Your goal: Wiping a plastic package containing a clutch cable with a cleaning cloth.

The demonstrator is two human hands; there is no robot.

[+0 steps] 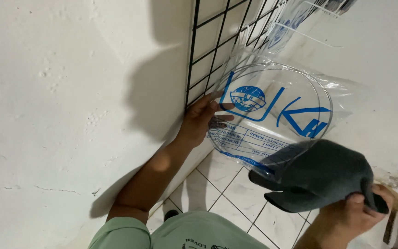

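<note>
Head | left hand (199, 121) pinches clear bag (277, 110) edge | right hand (353, 214) clutches grey cloth (318, 175)

A black wire grid panel (217, 46) leans against the white plastered wall (61, 92), occupying the 12 o'clock sector of the view, with further clear printed bags (286, 23) hanging on white wire hooks (309, 39) at 1 o'clock. The floor of white marbled tiles (236, 193) with dark grout lines lies at 6 o'clock. A pale green shirt (180, 235) fills the lower edge at 6 to 7 o'clock, and a patch of chipped wall finish (392, 177) appears at 4 o'clock.
</note>
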